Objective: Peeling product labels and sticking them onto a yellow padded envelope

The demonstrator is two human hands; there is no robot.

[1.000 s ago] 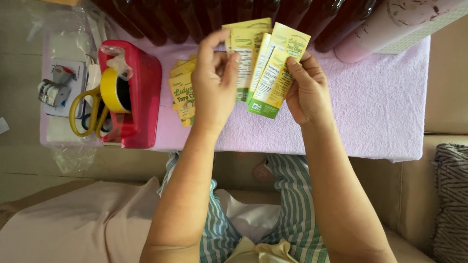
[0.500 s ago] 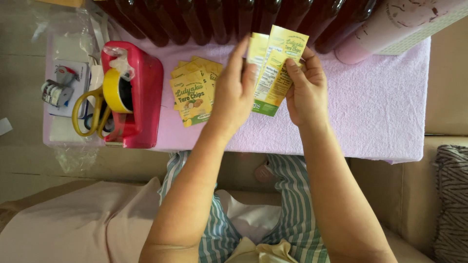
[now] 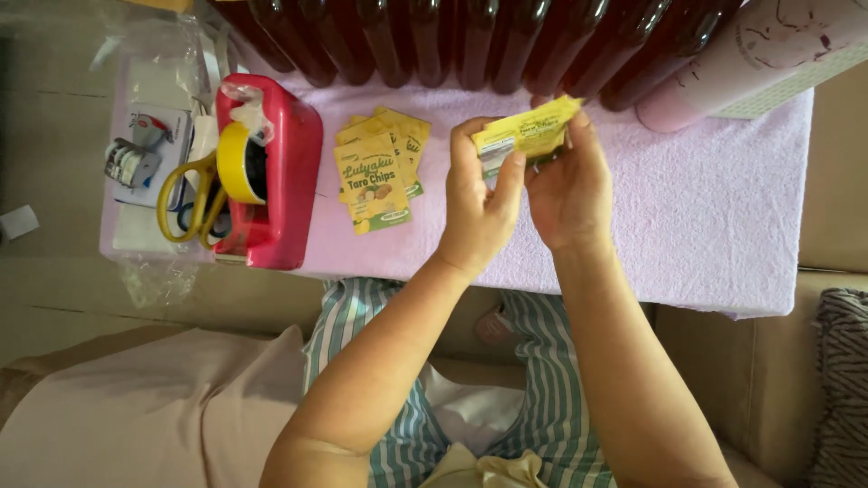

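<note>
I've got both hands up over the lilac towelling table cover (image 3: pixel 705 226), w/ the left hand (image 3: pixel 479 212) and right hand (image 3: pixel 571 194) pinched together on one small yellow-and-green printed paper label (image 3: pixel 527 133). A sec ago I was holding a fanned spread of these, two or three upright btwn the hands; now that fan has collapsed to what looks like a single label, tilted nearly edge-on to the camera, so I can't tell if a second one is tucked behind it. The left hand has also come across from the loose pile toward the right, thumb and fingers closed on the label's near edge; right hand's fingers closed on its far end. My read: I've finished sorting and singled one out. The stack of matching yellow labels (image 3: pixel 378 172) lies flat on the cover, well left of my hands, just beside the red plastic tape dispenser (image 3: pixel 280 172) w/ its yellow tape roll (image 3: pixel 237 161); yellow-handled scissors (image 3: pixel 185 203) sit left of that. A row of dark red glass bottles (image 3: pixel 470 41) lines the far edge, near the held label but not touching it.
</note>
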